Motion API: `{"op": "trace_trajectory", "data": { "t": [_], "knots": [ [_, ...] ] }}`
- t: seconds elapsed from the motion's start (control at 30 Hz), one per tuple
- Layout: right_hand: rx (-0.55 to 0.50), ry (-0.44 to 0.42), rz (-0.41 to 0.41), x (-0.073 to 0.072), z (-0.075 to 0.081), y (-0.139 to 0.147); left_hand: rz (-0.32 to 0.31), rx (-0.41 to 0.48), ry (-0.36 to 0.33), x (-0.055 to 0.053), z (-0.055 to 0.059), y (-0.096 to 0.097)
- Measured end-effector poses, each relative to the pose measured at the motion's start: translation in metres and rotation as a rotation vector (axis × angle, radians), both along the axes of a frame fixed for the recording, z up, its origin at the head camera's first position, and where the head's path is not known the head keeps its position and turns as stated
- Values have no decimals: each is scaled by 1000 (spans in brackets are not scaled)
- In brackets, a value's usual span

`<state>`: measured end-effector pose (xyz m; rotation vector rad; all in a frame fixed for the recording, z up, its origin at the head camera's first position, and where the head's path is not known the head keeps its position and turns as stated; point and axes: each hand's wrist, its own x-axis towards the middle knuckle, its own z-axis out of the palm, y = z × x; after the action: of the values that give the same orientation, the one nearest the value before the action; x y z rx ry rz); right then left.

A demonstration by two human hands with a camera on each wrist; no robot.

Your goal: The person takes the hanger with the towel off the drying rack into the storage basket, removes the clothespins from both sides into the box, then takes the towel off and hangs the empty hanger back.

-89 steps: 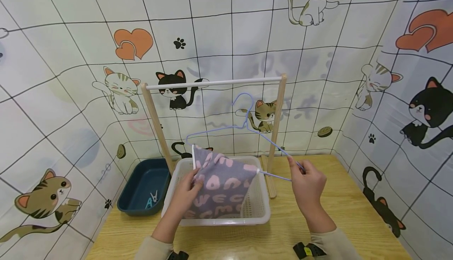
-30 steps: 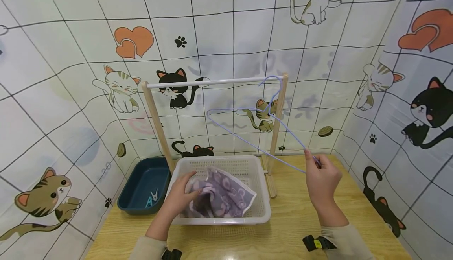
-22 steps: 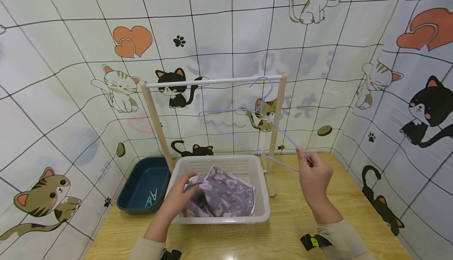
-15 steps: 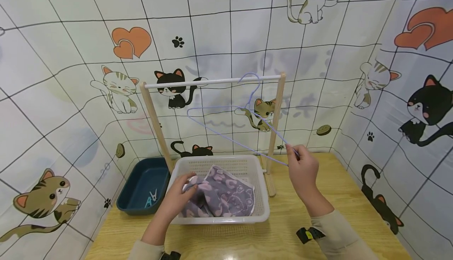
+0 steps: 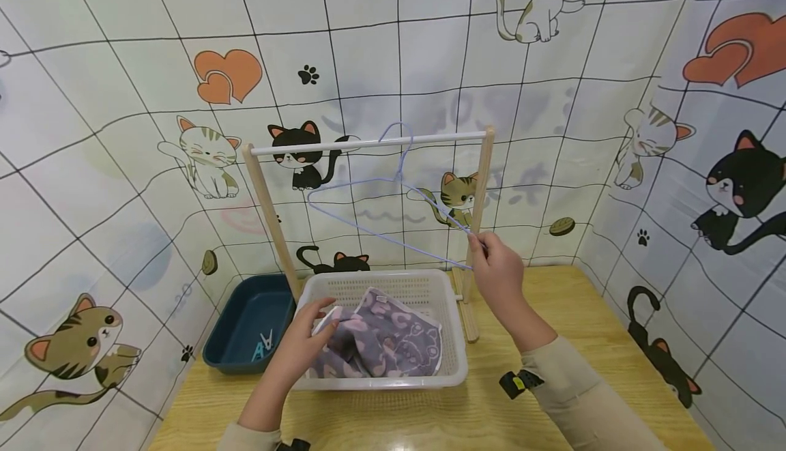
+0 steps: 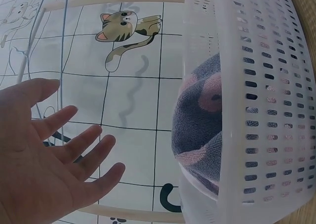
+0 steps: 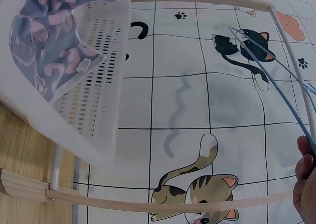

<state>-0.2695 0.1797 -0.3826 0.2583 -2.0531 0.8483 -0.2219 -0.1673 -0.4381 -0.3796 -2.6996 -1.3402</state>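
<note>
In the head view my right hand (image 5: 499,270) grips the right end of a bare blue wire clothes hanger (image 5: 368,233), raised in front of the drying rack (image 5: 344,145). The hanger's hook overlaps the rack's white rod; I cannot tell whether it sits over it. A purple towel (image 5: 399,331) with pink letters lies crumpled in the white plastic basket (image 5: 454,369). My left hand (image 5: 303,338) hovers by the basket's left side, close to the towel. In the left wrist view that left hand (image 6: 54,155) has spread, relaxed fingers and nothing in its palm.
A dark blue tray (image 5: 221,348) with several clothespins (image 5: 263,345) stands left of the basket on the wooden table (image 5: 552,369). The rack's wooden posts rise behind the basket. A cat-patterned sheet (image 5: 368,48) covers the walls behind and at both sides.
Three seconds ago the towel was on the hanger and my left hand held it. The towel has dropped into the basket, my left hand has let go, and the hanger has moved up, lately leftward, to the rod.
</note>
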Motion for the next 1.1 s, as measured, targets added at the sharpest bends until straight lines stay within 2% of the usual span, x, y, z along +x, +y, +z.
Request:
{"op": "trace_trajectory", "data": {
  "t": [0.3, 0.47, 0.67, 0.93, 1.1],
  "knots": [
    [36, -107, 23, -9, 5, -12, -20, 35, -14, -2, 0, 0],
    [50, -163, 25, -12, 0, -16, -6, 32, -1, -3, -1, -1],
    [47, -187, 62, -11, -7, -18, 24, 31, -9, -2, -1, -2],
    [13, -244, 103, -8, -7, -15, 8, 35, 20, -3, 3, 1],
    [-3, -291, 123, -8, -8, -12, 11, 42, 11, -2, 4, 3]
  ]
}}
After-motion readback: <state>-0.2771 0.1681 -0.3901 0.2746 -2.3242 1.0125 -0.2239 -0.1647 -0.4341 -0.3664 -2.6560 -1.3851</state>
